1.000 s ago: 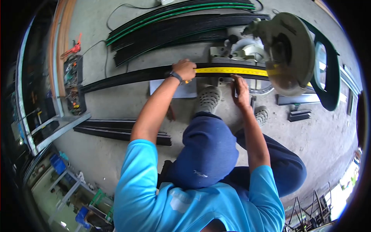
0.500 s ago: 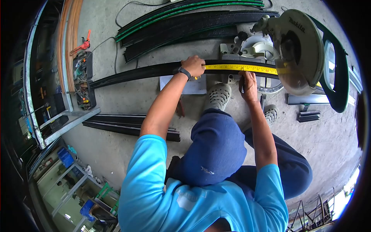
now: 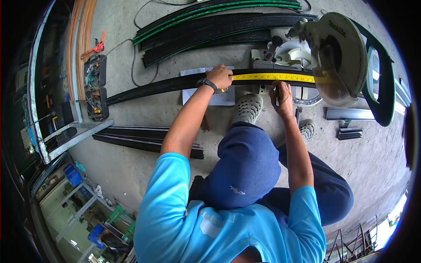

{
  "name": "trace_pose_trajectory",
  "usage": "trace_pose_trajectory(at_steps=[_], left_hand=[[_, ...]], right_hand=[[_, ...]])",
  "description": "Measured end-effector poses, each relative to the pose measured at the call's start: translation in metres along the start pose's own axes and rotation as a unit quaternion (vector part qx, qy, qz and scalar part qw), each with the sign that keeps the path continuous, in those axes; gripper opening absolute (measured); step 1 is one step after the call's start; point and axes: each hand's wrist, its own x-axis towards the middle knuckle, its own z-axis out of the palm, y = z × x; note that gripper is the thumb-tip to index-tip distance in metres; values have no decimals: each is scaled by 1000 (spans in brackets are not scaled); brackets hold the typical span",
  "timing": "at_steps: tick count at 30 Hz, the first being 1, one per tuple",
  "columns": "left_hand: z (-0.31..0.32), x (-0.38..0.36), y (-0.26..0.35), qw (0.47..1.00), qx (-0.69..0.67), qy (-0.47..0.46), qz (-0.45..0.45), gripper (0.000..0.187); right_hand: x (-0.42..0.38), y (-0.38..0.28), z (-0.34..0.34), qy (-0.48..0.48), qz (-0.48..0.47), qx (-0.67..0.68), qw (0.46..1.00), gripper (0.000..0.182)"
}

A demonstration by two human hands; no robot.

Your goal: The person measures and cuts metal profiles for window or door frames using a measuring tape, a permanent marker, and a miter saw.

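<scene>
A long black bar runs across in front of me and under the miter saw. Along it lies the extended yellow blade of a tape measure. My left hand is closed on the tape measure at the blade's left end, pressing over the bar; its fingers hide most of the case. My right hand is closed round a slim dark marker-like tool, with fingertips touching the blade's lower edge. The miter saw, its clear guard over the blade's right end, stands at the right.
White paper sheets lie on the floor beneath the bar. Black profiles with green strips are stacked beyond, others at the left. Toolboxes and a metal frame stand at far left. Metal offcuts lie right.
Both hands keep nearly the same places on the tape measure and bar. More of the white paper shows beyond the bar. The view has shifted slightly.
</scene>
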Motion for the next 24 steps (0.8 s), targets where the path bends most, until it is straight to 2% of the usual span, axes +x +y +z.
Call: trace_pose_trajectory(at_steps=[4, 10, 12, 19, 24], left_hand=[[0, 1, 2, 1000, 8, 6, 0, 26], [-2, -7, 12, 999, 25, 28, -1, 23], [3, -11, 12, 998, 34, 48, -4, 23], [5, -16, 13, 998, 37, 59, 5, 22], [6, -14, 14, 997, 39, 62, 3, 21]], right_hand=[[-6, 3, 4, 23, 11, 29, 999, 28], [-6, 2, 8, 54, 104, 62, 991, 29], [-9, 4, 12, 75, 108, 97, 987, 31], [-13, -6, 20, 9, 81, 99, 992, 30], [-12, -11, 29, 12, 86, 109, 990, 29]])
